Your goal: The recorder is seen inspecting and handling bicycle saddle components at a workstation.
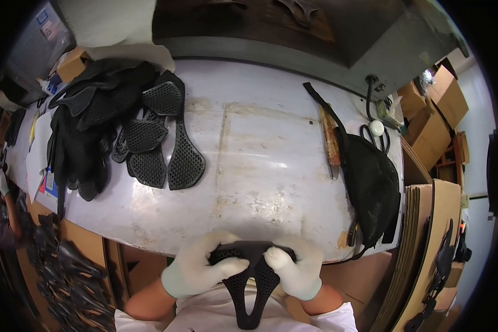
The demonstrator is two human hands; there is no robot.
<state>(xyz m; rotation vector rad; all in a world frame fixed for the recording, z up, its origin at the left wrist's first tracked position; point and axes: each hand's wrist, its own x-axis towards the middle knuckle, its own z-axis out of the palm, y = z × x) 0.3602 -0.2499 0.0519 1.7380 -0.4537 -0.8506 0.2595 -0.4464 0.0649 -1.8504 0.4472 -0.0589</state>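
Here you had a black mesh saddle pad (252, 282) clamped in both gloved hands, close to your body and just below the near edge of the tabletop (260, 166). Your left hand (202, 268) was closed around its wide end from the left, and your right hand (296, 268) was closed around it from the right, thumbs pressed on top. The narrow nose of the pad pointed down toward your lap. It looked like the handling or checking step on a single piece, held off the tabletop rather than resting on it. A heap of similar black mesh pads (116, 127) lay at the far left of the tabletop, and a black bag (371, 182) with a strap lay at the right, beside a brown-handled tool (330, 144). The next move would likely have called for a firm two-handed grip while you turned or flexed the piece, then a clear reach to one side to set it down.
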